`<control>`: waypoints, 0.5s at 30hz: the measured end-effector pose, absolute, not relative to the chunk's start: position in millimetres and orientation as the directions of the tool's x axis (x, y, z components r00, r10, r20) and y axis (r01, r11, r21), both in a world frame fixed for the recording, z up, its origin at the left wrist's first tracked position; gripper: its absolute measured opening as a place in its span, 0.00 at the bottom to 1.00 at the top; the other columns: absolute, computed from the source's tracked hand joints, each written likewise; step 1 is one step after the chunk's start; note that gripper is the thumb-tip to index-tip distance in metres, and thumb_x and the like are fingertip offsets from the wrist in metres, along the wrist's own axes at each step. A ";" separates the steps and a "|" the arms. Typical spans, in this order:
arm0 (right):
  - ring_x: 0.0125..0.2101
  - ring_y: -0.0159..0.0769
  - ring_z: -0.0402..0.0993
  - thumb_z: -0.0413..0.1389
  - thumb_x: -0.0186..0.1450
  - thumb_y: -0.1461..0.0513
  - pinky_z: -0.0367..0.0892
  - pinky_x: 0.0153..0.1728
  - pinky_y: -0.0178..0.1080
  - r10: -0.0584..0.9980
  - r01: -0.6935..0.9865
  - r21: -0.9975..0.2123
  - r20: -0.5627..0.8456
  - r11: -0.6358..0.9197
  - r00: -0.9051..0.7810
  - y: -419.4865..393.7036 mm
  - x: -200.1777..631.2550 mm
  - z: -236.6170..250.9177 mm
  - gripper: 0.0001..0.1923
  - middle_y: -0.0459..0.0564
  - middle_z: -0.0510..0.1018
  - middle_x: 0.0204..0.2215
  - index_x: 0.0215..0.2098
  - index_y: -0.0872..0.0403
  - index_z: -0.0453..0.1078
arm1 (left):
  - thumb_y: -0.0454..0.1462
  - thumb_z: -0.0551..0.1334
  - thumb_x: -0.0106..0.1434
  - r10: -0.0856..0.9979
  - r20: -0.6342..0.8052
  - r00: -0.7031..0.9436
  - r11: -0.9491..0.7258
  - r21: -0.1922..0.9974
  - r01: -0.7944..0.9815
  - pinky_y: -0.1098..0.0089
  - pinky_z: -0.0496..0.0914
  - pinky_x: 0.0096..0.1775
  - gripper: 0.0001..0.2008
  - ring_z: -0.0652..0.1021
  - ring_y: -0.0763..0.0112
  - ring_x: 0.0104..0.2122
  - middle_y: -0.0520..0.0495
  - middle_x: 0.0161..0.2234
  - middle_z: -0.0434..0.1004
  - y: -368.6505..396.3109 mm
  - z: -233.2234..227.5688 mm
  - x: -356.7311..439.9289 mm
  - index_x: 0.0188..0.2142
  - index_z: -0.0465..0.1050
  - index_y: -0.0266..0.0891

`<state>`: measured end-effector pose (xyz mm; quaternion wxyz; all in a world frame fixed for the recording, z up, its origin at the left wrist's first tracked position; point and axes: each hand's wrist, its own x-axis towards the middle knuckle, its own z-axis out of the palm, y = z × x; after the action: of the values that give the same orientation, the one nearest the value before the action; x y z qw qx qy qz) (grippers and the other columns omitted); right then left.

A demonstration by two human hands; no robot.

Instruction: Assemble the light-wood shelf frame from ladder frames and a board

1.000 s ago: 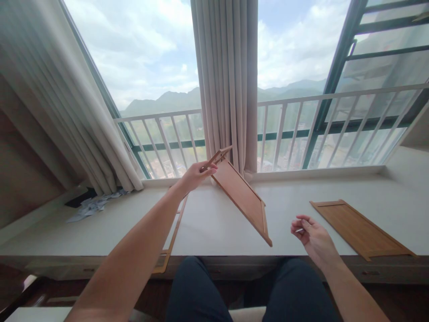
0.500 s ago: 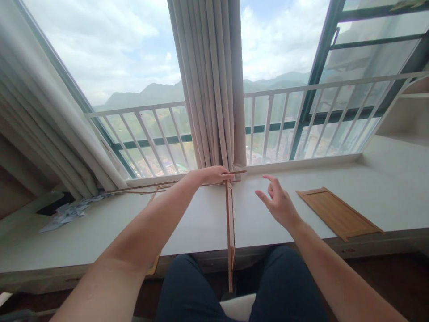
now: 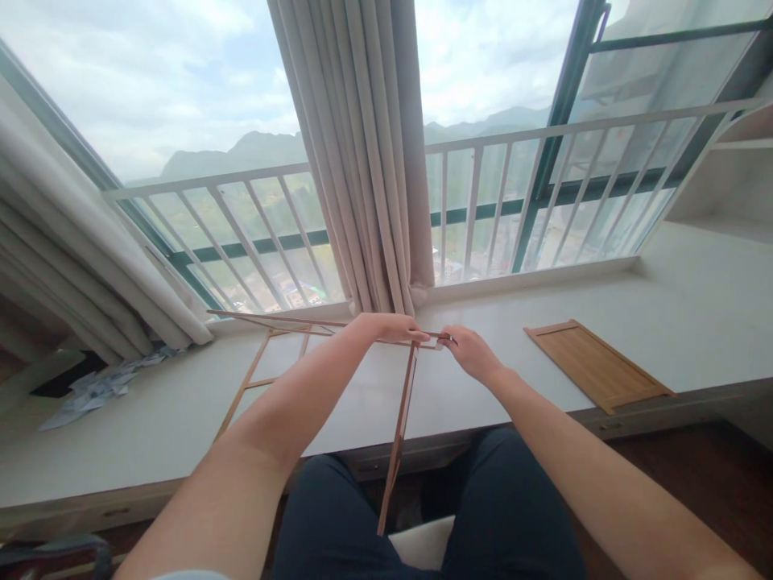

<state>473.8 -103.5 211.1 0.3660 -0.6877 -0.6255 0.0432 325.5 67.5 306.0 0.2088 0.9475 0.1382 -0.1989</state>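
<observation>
Crumpled scraps [image 3: 90, 395], any print too blurred to read, lie far left on the white countertop [image 3: 350, 407]. Next comes an open wooden frame [image 3: 243, 388]. The left hand [image 3: 395, 327] is clamped on a slim wooden assembly [image 3: 399, 435] above the countertop's middle, one part slanting down toward the legs [image 3: 335, 515]; close beside, the right hand [image 3: 471, 351] pinches the assembly's right end. Farther right lies a flat wooden panel [image 3: 597, 366].

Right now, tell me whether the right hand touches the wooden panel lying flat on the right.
Apart: the head view shows bare white surface between the right hand and the wooden panel.
</observation>
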 end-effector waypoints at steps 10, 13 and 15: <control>0.29 0.36 0.65 0.50 0.69 0.60 0.56 0.33 0.36 0.910 0.730 -0.684 0.287 -0.024 0.299 -72.1 486.2 183.4 0.11 0.45 0.72 0.26 0.28 0.51 0.65 | 0.62 0.52 0.66 0.203 -0.510 0.836 -0.833 0.359 0.421 0.66 0.66 0.46 0.32 0.75 0.62 0.41 0.44 0.42 0.80 97.6 265.8 344.1 0.43 0.82 0.41; 0.29 0.36 0.65 0.50 0.69 0.60 0.56 0.33 0.36 0.917 0.729 -0.683 0.267 -0.038 0.297 -60.0 492.5 177.0 0.11 0.45 0.72 0.26 0.29 0.51 0.66 | 0.61 0.51 0.67 0.213 -0.504 0.837 -0.811 0.386 0.439 0.66 0.65 0.47 0.32 0.74 0.63 0.40 0.45 0.40 0.78 106.2 255.4 348.1 0.43 0.83 0.41; 0.30 0.36 0.65 0.51 0.69 0.60 0.57 0.33 0.36 0.925 0.732 -0.679 0.238 -0.060 0.296 -51.5 498.3 173.3 0.10 0.45 0.72 0.26 0.29 0.51 0.66 | 0.61 0.51 0.66 0.214 -0.503 0.837 -0.794 0.410 0.449 0.66 0.65 0.46 0.32 0.74 0.63 0.40 0.45 0.38 0.78 113.0 248.4 352.4 0.43 0.83 0.41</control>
<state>498.3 -51.5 173.3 0.3682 -0.7159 -0.5785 0.1312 352.4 113.0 248.4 0.2659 0.9208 0.1799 -0.2213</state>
